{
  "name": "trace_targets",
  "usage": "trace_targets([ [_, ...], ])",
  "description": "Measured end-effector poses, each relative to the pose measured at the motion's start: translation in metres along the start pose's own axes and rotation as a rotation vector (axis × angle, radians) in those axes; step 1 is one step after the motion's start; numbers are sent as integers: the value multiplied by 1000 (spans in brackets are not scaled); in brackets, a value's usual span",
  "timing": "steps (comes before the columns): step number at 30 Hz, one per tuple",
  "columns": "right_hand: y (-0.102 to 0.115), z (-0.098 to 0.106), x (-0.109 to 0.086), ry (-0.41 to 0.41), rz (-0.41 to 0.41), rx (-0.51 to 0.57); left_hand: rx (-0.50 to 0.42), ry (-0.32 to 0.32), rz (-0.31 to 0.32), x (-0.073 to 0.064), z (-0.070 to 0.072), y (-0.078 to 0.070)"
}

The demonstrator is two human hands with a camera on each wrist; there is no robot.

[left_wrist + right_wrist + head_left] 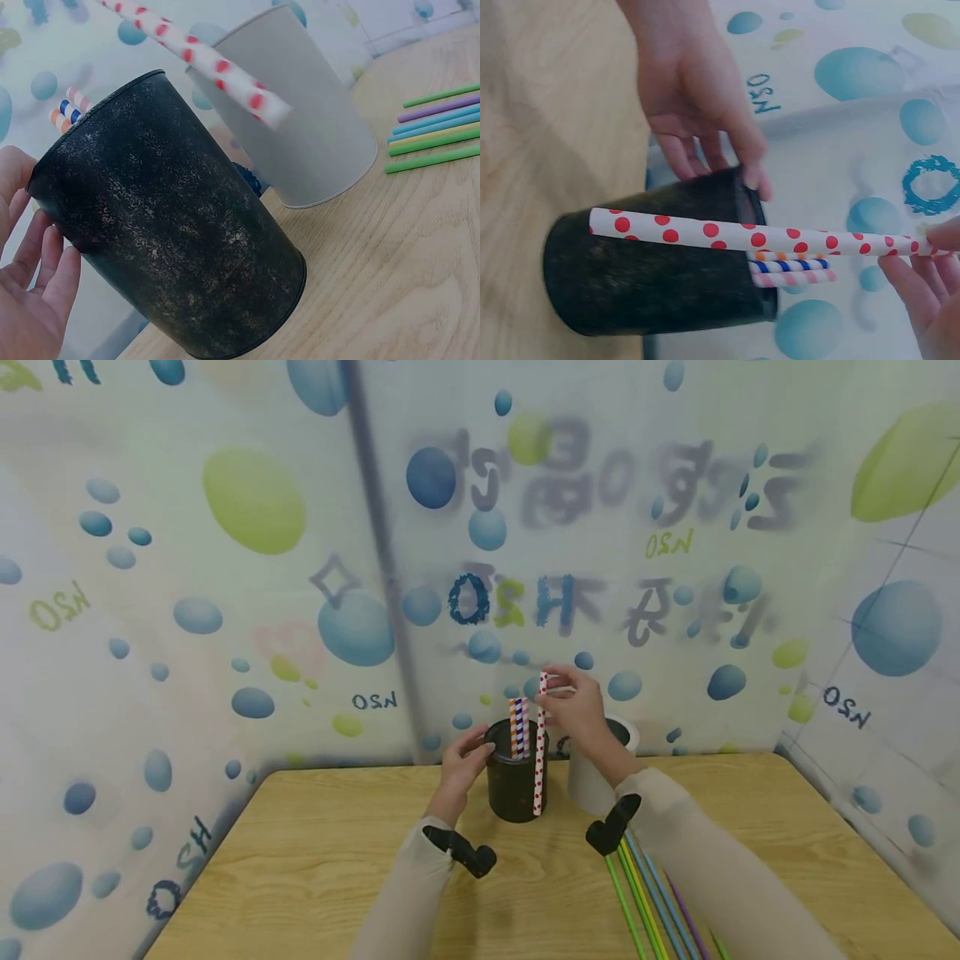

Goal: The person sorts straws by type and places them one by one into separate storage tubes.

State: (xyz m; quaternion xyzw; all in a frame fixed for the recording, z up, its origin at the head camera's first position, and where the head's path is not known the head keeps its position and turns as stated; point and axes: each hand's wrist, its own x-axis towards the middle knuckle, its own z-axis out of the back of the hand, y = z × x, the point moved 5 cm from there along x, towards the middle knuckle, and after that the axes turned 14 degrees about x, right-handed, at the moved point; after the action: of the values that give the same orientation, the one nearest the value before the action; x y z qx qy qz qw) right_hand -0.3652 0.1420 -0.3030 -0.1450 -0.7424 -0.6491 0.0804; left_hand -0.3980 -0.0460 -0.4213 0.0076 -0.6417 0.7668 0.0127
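Observation:
My left hand [463, 768] grips the rim of a dark, speckled black cup [172, 217], thumb over the edge and fingers along the outer wall. Inside the cup stand several striped paper straws [791, 271], orange, blue and pink with white; their lower parts are hidden by its wall. My right hand [577, 706] pinches a white paper straw with red dots [727, 235] near its upper end. That straw hangs nearly upright in the head view, in front of the cup's right side, its lower end near the cup's base.
A white cup [300, 112] stands just right of the black one, partly behind my right hand in the head view. Several green, yellow, blue and purple sticks [660, 902] lie on the wooden table [322, 852] by my right forearm. A printed curtain [300, 585] hangs behind.

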Motion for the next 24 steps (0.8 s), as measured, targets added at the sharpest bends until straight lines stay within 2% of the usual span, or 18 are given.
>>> trace_targets([
  [6,22,3,13,-38,99,-20,-16,6,1,1,0,1],
  [13,43,2,21,-71,200,11,-10,-4,-3,1,0,1],
  [24,46,3,28,-144,238,19,-4,-11,1,2,-1,1],
])
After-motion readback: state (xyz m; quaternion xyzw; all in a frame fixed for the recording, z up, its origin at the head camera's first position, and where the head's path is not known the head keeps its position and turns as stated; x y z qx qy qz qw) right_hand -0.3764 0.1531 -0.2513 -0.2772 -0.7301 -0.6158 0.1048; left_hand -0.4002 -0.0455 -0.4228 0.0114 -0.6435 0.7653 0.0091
